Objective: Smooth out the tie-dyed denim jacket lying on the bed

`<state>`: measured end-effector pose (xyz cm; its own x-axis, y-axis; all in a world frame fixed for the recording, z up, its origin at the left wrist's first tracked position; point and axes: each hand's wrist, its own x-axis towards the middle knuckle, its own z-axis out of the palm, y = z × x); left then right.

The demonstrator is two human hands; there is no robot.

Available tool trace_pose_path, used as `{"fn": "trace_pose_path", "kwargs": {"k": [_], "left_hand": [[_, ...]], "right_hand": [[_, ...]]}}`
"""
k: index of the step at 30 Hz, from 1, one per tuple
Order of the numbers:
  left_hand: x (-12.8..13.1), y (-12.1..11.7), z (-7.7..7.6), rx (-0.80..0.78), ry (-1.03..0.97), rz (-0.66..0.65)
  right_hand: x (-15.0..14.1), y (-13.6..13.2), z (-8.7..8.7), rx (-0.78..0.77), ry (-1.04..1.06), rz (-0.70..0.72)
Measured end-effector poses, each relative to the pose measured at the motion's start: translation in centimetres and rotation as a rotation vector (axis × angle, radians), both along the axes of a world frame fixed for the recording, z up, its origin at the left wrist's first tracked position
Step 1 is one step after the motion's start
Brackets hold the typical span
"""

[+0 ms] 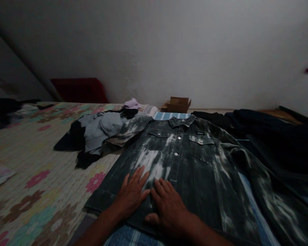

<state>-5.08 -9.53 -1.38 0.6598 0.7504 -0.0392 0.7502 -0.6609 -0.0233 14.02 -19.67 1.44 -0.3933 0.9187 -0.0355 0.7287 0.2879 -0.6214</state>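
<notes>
A dark denim jacket (205, 177) with pale bleached streaks lies front side up, its collar pointing away from me. Its front is buttoned, with a flap pocket on each side of the chest. My left hand (133, 189) rests flat on the lower front, fingers spread over a pale streak. Just to the right, my right hand (168, 203) also lies on the cloth, fingers stretched out and fairly close together. The two hands nearly touch. One sleeve reaches left towards a grey garment; the other runs down the right side.
Grey and black clothes (102, 128) lie heaped on the flowered bedspread (66, 177) to the left. Dark folded clothes (267, 136) are piled at the right. An open cardboard box (178, 105) stands by the wall. Under the jacket shows a blue striped cloth (133, 235).
</notes>
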Motion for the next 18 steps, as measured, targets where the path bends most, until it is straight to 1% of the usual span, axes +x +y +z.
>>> {"fn": "trace_pose_path", "kwargs": {"k": [3, 6, 8, 10, 12, 14, 18], "left_hand": [[-0.2, -0.1, 0.0, 0.020, -0.012, -0.037], [-0.2, -0.1, 0.7, -0.049, 0.013, -0.034], [0.2, 0.0, 1.2, -0.078, 0.019, -0.021], [1.0, 0.2, 1.4, -0.072, -0.013, -0.030], [1.9, 0.3, 1.1, -0.044, -0.064, -0.062], [2.6, 0.5, 0.4, -0.014, -0.093, -0.093], [3.3, 0.7, -1.0, 0.002, -0.070, -0.124]], "right_hand": [[0.0, -0.3, 0.1, -0.014, 0.016, 0.015], [-0.2, -0.6, 0.0, 0.008, 0.018, 0.016], [-0.4, -0.7, -0.1, 0.033, -0.005, -0.007], [-0.7, -0.8, -0.3, 0.059, -0.040, -0.050], [-0.9, -0.8, -0.6, 0.078, -0.060, -0.071], [-0.9, -0.8, -0.9, 0.104, -0.060, -0.055], [-0.8, -1.1, -1.4, 0.185, -0.070, -0.010]]}}
